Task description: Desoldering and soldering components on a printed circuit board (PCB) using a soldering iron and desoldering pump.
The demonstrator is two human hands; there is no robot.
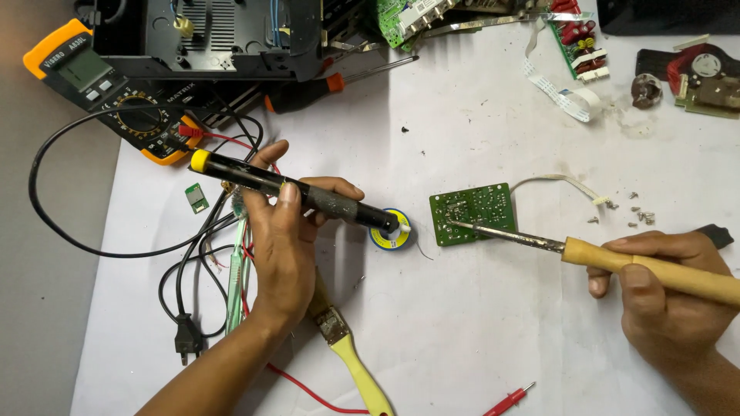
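Since we've got the soldering iron (617, 258) gripped in our right hand (667, 296) with its tip on the green circuit board (472, 213) lying flat on the white table (478, 323), our left hand (281, 231) holds the black solder sucker (297, 192) close by, nozzle beside the board.

A white sheet (478, 339), smudged grey in places, covers most of the work surface under even, soft light. Left of the sheet, a strip of plain grey-brown tabletop (38, 323) shows bare. No walls, floor or windows are in view.
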